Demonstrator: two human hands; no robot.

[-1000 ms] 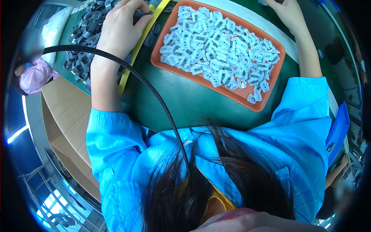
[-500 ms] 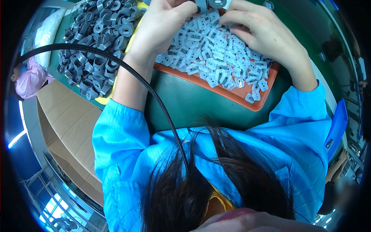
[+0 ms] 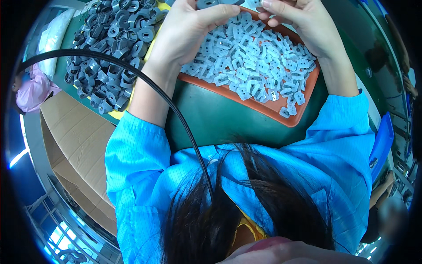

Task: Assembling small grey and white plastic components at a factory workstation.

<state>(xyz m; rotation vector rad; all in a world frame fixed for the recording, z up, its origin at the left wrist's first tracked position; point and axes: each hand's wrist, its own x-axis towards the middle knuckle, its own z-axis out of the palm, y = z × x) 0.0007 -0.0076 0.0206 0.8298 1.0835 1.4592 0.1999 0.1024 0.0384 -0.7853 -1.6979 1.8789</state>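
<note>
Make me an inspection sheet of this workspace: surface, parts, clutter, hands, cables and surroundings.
Surface: green tabletop, visible in front of the tray.
Parts: small pale pieces cover most of the orange tray; gray pieces heaped at left, beside a yellow edge.
Clutter: white plastic bag at upper left.
Left hand: holds a gray piece, partly cut off by the picture edge.
Right hand: pale piece at its fingertips; grip unclear.
Cables: black cable arcs across the view.
Surroundings: cardboard box at left, blue bin at right.
</note>
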